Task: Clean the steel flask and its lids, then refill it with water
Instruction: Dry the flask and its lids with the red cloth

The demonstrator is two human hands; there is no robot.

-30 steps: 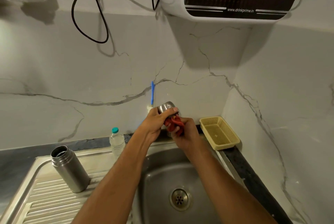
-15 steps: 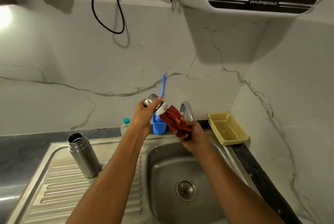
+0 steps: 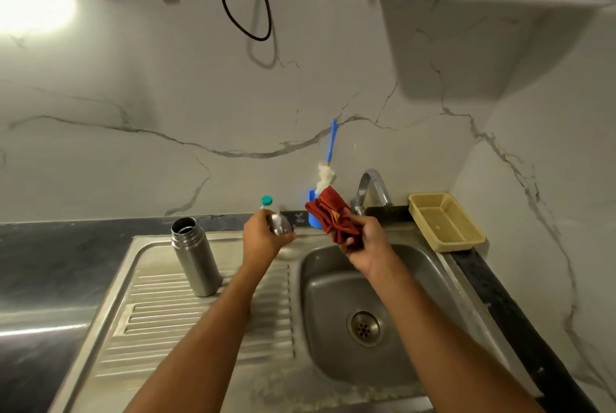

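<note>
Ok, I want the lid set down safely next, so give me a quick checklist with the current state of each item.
1. Left hand grips the steel lid: ok.
2. Right hand holds the red cloth apart from the lid: ok.
3. Steel flask upright and open on the drainboard: ok.
4. Tap off: ok, no stream visible.
5. Lid dry: cannot tell.

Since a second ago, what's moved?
The left hand has carried the small steel lid down and left, away from the red cloth gripped by the right hand. The open steel flask still stands on the drainboard.
</note>
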